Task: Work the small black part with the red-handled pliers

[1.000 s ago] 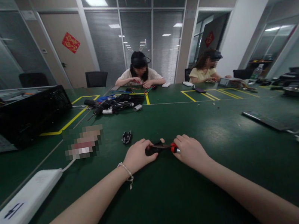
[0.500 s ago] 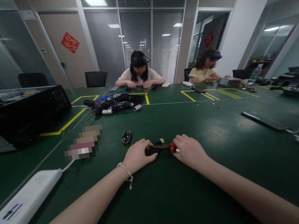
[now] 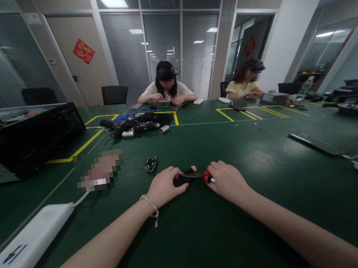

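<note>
My left hand (image 3: 166,185) is closed on a small dark part (image 3: 180,180), pinched between thumb and fingers just above the green table. Its shape is partly hidden by the fingers. My right hand (image 3: 226,180) wraps round red-handled pliers (image 3: 208,177), whose dark metal jaws point left and meet the part. Most of the handles are covered by my palm. Just behind the jaws lies a small pale piece (image 3: 194,168). Beyond my left hand sits a small black-and-silver component (image 3: 150,164).
On my left are a white power strip (image 3: 30,248), a blurred-out object (image 3: 101,171) and a black computer case (image 3: 34,141). A pile of black parts and cables (image 3: 137,125) lies farther back. A phone-like slab (image 3: 314,144) rests at right. Two people work across the table (image 3: 197,249).
My hands, the pliers and the dark part stay almost in place. Across the table, one person's hand has shifted slightly.
</note>
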{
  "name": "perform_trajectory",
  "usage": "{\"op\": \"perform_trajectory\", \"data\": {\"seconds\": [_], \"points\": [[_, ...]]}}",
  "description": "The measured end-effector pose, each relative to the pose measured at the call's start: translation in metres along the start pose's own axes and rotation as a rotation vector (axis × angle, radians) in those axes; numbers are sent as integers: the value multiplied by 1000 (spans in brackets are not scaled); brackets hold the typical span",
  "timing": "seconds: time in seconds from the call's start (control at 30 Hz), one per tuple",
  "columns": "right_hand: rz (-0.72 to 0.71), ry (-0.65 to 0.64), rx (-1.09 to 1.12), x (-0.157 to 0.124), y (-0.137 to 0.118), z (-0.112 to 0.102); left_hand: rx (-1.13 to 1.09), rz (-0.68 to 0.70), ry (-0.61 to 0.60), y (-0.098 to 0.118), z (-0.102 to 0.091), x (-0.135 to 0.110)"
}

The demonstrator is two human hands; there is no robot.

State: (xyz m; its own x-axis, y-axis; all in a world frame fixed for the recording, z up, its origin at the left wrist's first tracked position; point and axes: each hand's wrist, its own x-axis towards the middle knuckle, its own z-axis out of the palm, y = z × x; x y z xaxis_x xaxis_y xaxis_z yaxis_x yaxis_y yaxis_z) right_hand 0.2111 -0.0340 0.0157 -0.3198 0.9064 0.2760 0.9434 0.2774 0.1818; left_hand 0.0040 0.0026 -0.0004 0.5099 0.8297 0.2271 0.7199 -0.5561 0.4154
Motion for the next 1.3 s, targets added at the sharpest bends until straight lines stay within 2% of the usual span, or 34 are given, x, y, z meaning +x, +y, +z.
{"op": "perform_trajectory", "data": {"seconds": [0.27, 0.87, 1.3], "points": [[1, -6, 14, 0, 1, 2, -10, -20, -29, 3, -4, 0], [12, -36, 0, 0, -1, -2, 20, -5, -6, 1, 0, 1], [3, -9, -6, 1, 0, 1, 19, -29, -35, 4, -3, 0]]}}
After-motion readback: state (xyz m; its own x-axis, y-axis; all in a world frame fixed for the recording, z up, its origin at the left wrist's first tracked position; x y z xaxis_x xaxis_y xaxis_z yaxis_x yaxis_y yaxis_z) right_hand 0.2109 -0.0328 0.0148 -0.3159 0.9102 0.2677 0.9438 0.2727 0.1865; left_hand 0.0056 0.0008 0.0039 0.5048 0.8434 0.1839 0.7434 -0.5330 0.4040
